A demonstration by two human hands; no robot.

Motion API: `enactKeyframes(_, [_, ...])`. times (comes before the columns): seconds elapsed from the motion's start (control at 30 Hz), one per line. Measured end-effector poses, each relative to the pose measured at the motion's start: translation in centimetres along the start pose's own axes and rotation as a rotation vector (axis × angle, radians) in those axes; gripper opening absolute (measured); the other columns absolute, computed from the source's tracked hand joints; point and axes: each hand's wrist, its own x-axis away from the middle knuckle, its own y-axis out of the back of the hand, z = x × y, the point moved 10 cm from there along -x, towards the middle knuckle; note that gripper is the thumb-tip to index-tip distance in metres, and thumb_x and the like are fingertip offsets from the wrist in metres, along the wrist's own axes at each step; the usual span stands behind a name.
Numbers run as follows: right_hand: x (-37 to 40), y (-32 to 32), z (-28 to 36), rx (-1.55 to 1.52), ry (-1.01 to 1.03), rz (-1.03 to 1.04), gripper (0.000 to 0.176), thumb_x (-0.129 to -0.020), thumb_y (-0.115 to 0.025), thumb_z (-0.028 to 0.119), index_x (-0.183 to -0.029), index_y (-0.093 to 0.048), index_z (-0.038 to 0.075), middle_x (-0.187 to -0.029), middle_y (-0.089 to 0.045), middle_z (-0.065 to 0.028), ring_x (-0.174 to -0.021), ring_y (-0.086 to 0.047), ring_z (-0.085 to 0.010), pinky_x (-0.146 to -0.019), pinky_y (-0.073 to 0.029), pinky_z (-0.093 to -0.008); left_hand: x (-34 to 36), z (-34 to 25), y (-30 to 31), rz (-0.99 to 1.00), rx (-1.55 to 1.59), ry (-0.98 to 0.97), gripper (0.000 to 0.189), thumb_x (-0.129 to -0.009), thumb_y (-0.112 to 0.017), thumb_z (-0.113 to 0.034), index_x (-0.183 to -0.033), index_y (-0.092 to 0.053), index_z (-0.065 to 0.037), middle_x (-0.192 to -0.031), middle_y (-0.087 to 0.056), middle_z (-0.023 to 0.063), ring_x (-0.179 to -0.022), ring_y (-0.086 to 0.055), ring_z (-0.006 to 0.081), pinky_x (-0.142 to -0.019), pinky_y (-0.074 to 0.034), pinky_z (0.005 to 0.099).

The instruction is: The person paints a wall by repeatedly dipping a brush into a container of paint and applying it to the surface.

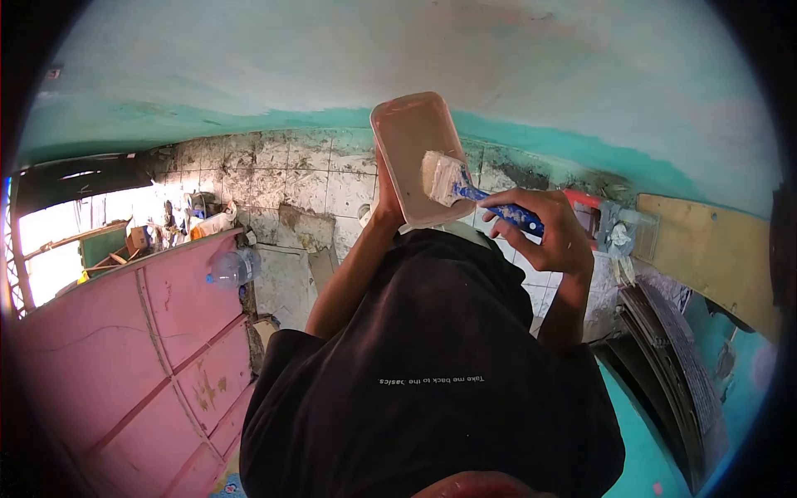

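Observation:
A rectangular tub [407, 149] with light paint or residue inside is tilted in front of me. My left hand [387, 195] is wrapped round its left side, partly hidden behind it. My right hand [540, 228] grips the blue handle of a wide paintbrush [452, 181]. The brush's pale, paint-coated bristles lie over the tub's lower right part, near its rim. Whether the bristles touch the tub's inside I cannot tell.
Ahead stands a wall [332, 58] painted whitish over turquoise. The floor tiles [307, 191] are dirty and splattered. On the left are a pink panel [124, 332] and a clear plastic bottle [232, 268]; on the right, a tan board [706, 245] and stacked dark sheets [660, 357].

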Motion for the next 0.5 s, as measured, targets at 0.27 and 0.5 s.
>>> enactKeyframes(0.27, [-1.0,0.3,1.1,0.018,0.273,-0.193,0.020,-0.085,-0.073,0.015,-0.095,-0.065,0.000,-0.080,-0.069,-0.0088,-0.068,-0.067,-0.0177,-0.062,-0.052,-0.0287,0.9,-2.0,-0.6,-0.080,-0.516,-0.251,0.069,-0.102,-0.030,-0.061,-0.146,-0.040,-0.008,-0.128,-0.059,0.0107,-0.114,-0.062,0.0232,-0.096,-0.053,0.0443])
enactKeyframes(0.5, [-1.0,0.2,2.0,-0.042,0.120,-0.419,0.013,-0.096,-0.057,0.010,-0.092,-0.065,0.001,-0.063,-0.059,-0.0032,-0.051,-0.055,-0.0087,-0.049,-0.043,-0.0258,2.6,-1.3,0.6,-0.137,-0.371,-0.245,0.078,-0.101,-0.013,-0.066,-0.144,-0.042,-0.007,-0.128,-0.058,0.0128,-0.112,-0.062,0.0219,-0.095,-0.054,0.0382])
